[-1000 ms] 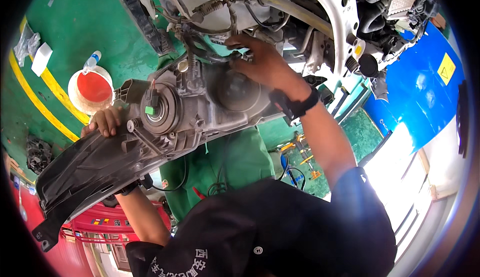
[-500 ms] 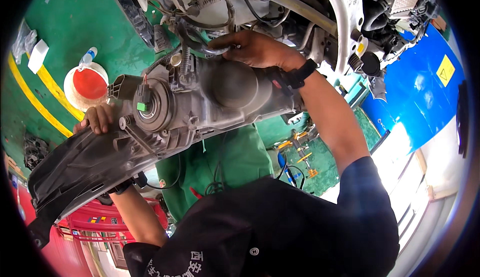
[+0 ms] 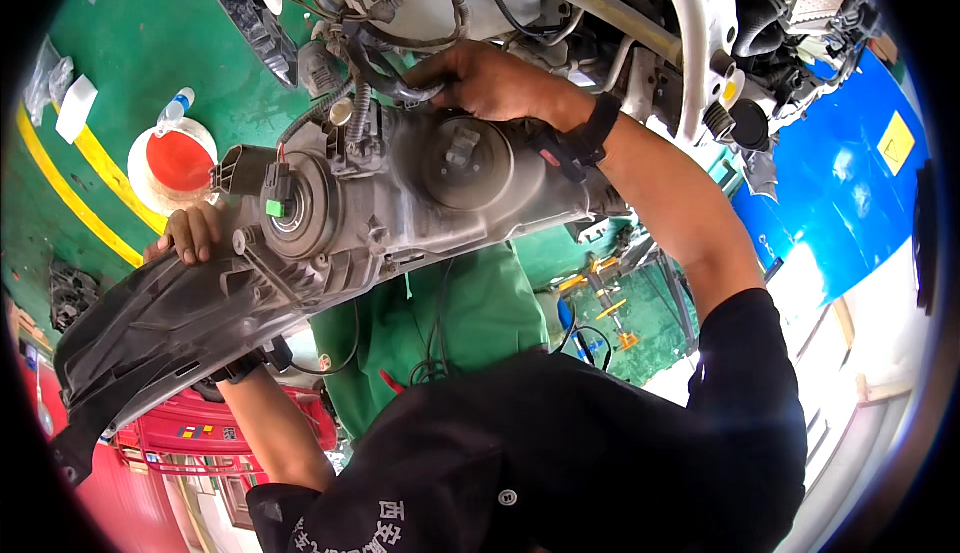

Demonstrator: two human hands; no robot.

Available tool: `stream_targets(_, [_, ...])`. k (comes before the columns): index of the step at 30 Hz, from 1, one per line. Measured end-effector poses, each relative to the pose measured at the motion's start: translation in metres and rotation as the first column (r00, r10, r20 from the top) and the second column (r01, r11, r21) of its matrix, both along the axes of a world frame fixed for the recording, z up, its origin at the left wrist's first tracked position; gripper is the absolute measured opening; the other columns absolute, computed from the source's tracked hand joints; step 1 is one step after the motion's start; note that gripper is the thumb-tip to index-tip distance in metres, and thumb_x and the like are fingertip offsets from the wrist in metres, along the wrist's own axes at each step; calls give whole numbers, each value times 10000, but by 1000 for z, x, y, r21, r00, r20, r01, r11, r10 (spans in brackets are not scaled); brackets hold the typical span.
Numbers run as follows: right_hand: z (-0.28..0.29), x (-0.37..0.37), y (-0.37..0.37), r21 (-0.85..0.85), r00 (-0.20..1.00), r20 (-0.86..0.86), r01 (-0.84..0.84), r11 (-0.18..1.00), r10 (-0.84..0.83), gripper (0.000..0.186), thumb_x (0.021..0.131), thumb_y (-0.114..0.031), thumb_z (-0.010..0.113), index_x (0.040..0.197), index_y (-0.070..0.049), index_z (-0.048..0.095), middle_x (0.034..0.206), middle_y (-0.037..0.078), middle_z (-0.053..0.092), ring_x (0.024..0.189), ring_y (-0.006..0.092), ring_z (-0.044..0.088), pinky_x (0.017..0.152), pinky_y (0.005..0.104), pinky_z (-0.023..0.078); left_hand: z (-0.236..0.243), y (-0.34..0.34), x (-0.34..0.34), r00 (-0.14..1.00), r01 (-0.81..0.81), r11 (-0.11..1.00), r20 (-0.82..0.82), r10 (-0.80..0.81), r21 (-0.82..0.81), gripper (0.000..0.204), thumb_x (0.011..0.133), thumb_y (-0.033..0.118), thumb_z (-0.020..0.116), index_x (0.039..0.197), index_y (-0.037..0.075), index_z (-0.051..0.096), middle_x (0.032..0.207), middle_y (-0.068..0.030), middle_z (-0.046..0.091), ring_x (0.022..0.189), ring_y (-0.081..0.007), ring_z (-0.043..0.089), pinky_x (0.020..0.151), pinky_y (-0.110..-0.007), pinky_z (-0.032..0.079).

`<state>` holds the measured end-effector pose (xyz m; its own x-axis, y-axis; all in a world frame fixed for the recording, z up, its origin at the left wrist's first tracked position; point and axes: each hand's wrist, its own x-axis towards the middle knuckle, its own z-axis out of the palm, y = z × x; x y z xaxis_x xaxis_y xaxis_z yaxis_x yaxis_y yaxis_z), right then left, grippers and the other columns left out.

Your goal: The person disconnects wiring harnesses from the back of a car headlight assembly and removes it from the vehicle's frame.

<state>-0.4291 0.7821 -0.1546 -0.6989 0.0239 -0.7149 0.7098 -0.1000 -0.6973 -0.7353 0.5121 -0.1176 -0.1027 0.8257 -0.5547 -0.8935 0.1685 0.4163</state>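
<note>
A large dusty car headlight assembly (image 3: 400, 208), its back side facing me, lies slantwise across the middle of the view. My left hand (image 3: 188, 233) is closed over its far edge at the left, fingers curled on the housing. The thumb side is hidden beneath. On the back, a round bulb socket carries a plug with a green tab (image 3: 276, 207), and a second round recess (image 3: 466, 161) sits to its right. Above the housing, my right hand (image 3: 490, 81) is closed round a black wiring harness (image 3: 370, 68); its fingertips are partly hidden.
Beyond the headlight is the opened car front, with a white metal body frame (image 3: 692, 43) and hoses. A white bucket with red inside (image 3: 180, 168) stands on the green floor at left. A blue panel (image 3: 840, 188) is at right, a red cart (image 3: 220, 433) at lower left.
My right hand has moved slightly left and up along the top of the headlight. The right-hand recess now shows its inner detail more brightly. My left hand keeps its grip.
</note>
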Motion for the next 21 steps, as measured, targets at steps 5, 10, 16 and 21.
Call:
stream_targets(5, [16,-13,-3,50,993,115,19,999,-25,437,842,61,637,1274,-3,633,1222,142,687,1117,211,644,978,318,487,-5,-8,-3,1000,-1,1000,-5,1,-5,305,895,289,420,659,156,560,621,2,533,775,-163,441,964,-336,321])
stream_targets(10, [10,-6,-5,37,995,80,54,998,-57,440,831,76,634,1261,-14,645,1213,136,692,1106,207,649,950,315,504,-4,0,-4,1000,5,1000,13,-5,-4,301,885,293,426,653,156,561,622,2,537,775,-162,441,969,-337,321])
stream_targets(16, [17,-14,2,132,998,28,-62,989,59,460,818,52,652,1273,-6,620,1223,173,671,1113,262,644,963,338,492,-6,-5,-3,998,7,1000,60,-7,6,317,889,293,423,648,150,570,630,-3,552,777,-172,451,987,-329,330])
stream_targets(21, [41,-7,8,378,993,-110,-6,926,52,463,844,-106,707,1288,-50,589,1224,197,630,1145,366,587,983,425,462,3,-1,0,1000,-2,999,16,3,-39,333,912,308,403,677,139,569,625,-3,531,782,-171,451,967,-319,337])
